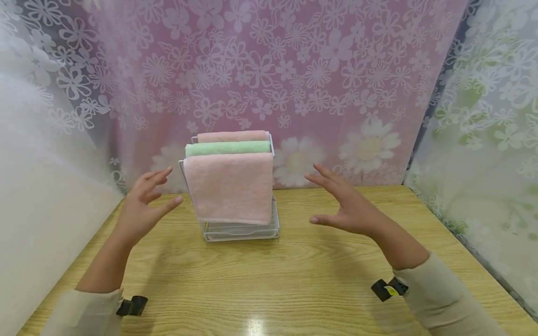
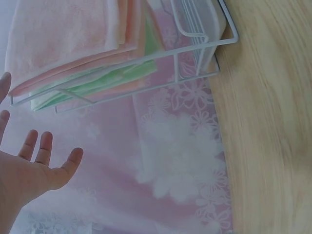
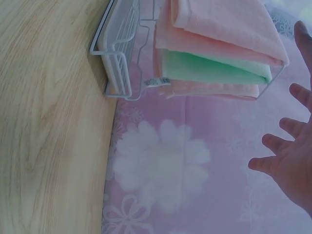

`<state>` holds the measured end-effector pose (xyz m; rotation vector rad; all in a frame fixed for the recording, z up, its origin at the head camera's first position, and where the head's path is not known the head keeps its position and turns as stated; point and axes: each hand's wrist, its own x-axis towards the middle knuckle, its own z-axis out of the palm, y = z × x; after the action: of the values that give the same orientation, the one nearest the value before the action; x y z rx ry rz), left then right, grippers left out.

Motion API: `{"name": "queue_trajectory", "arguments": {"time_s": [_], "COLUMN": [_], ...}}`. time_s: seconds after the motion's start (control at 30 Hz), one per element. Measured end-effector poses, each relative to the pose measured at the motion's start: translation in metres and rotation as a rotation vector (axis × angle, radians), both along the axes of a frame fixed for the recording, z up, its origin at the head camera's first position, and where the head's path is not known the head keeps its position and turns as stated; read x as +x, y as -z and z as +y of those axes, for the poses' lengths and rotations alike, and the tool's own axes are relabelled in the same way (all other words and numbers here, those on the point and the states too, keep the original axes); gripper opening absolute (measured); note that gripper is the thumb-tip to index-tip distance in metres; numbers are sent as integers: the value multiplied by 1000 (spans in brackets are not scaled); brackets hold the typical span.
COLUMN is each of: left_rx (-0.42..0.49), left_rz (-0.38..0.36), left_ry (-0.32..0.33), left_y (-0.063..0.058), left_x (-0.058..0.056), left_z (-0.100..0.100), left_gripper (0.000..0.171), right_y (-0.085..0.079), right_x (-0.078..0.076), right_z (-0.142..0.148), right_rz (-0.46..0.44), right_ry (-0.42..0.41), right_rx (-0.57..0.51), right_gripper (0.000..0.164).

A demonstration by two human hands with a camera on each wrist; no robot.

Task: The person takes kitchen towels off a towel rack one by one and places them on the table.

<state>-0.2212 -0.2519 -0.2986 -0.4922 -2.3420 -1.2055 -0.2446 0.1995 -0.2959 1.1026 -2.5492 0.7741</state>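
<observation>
Three towels hang over a white wire rack (image 1: 276, 219) on the table: a pink towel (image 1: 229, 189) in front, a green towel (image 1: 227, 148) behind it, and another pink towel (image 1: 233, 136) at the back. To the rack's left my left hand (image 1: 143, 205) is raised with fingers spread, touching nothing. On the other side my right hand (image 1: 346, 205) hovers likewise, thumb and fingers apart, farther from the rack. In the left wrist view the hand (image 2: 36, 170) is beside the rack's side wires. The right wrist view has a small label (image 3: 157, 82) on the towels' edge.
A pale tray (image 1: 239, 232) sits in the rack's base. The wood-grain table (image 1: 252, 280) runs back to a pink flowered curtain (image 1: 252, 70). Whitish sheets (image 1: 46, 186) close the left side, with a flowered one (image 1: 496, 140) on the right.
</observation>
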Motion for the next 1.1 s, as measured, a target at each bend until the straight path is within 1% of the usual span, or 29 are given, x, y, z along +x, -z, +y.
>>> {"name": "queue_trajectory", "arguments": {"time_s": [0.17, 0.23, 0.4, 0.53, 0.67, 0.77, 0.93, 1.1], "left_rx": [10, 19, 86, 127, 128, 130, 164, 195], "left_rz": [3, 12, 10, -3, -19, -45, -80, -115], "left_ry": [-18, -12, 14, 26, 20, 9, 30, 57], "left_y": [-5, -7, -13, -15, -17, -18, -23, -26], "left_x": [-4, -5, -8, -12, -15, -16, -20, -24], "left_z": [4, 5, 10, 12, 10, 8, 6, 4], "left_gripper": [65, 63, 57, 54, 53, 53, 52, 51], "right_y": [-6, -9, -16, -22, -27, -32, -40, -48], "right_x": [-1, -1, -3, -4, -7, -10, -12, -13], "right_z": [-8, -11, -18, -23, -27, -30, -36, -44], "right_rz": [24, 37, 60, 58, 56, 58, 71, 63], "right_ry": [-51, -74, -112, -113, -119, -122, -118, -125], "right_rx": [-41, -53, -85, -98, -102, -104, -107, -106], "right_gripper": [93, 94, 94, 94, 93, 94, 94, 93]}}
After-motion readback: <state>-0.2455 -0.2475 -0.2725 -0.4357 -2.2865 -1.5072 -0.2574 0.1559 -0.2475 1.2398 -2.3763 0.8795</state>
